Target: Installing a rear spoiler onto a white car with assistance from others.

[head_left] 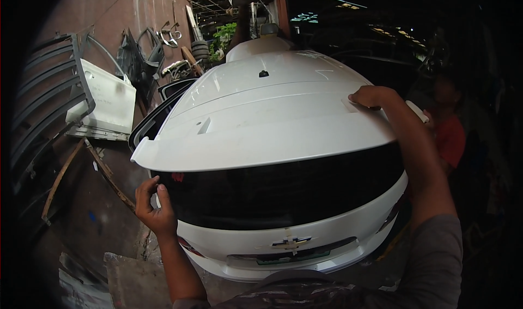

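A white rear spoiler [272, 137] lies across the back edge of the white car's roof [283, 66], above the dark rear window [239, 200]. The spoiler's left end sticks out past the body, and a small slot shows on its left part. My right hand [373, 97] bears on the spoiler's right part, fingers bent at a shallow recess; some fingertips are hidden. Below the spoiler's left end, my left hand [155, 203] is raised beside the window's left edge. Its thumb and fingers are apart, and I see nothing held.
At right, a person in red [451, 137] stands behind my arm, one hand by a white edge [417, 111]. Against the left wall are a dark slatted frame [54, 85], a white panel [106, 99] and curved strips [62, 181]. A flat board [133, 276] lies lower left.
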`<state>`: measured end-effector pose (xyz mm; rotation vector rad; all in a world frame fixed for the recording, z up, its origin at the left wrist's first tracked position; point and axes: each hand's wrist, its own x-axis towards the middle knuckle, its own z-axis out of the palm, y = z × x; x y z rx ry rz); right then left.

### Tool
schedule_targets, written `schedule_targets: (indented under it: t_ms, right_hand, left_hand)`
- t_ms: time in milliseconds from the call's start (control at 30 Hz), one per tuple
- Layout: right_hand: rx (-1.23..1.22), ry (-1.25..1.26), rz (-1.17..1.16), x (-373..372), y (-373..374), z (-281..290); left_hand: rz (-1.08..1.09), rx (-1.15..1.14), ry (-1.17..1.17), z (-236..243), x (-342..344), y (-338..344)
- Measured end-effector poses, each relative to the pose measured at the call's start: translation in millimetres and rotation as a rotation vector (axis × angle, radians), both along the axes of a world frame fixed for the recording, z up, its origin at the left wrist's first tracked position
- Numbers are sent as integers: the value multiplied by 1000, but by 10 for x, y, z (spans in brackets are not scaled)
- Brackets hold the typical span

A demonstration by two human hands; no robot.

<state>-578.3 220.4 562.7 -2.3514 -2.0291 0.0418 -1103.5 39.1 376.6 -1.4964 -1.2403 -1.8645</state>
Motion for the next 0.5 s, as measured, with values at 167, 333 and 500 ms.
schedule_targets:
  t_ms: [167, 333, 500]
  right_hand:
    - [-13, 50, -36, 164, -24, -2]
    - [-58, 45, -50, -40, -162, 95]
    - [-26, 37, -41, -60, -190, 96]
  left_hand:
    - [-115, -296, -21, 683, -142, 291]
    - [-102, -691, 186, 1227, -409, 1061]
    - [9, -1174, 294, 1266, -530, 1823]
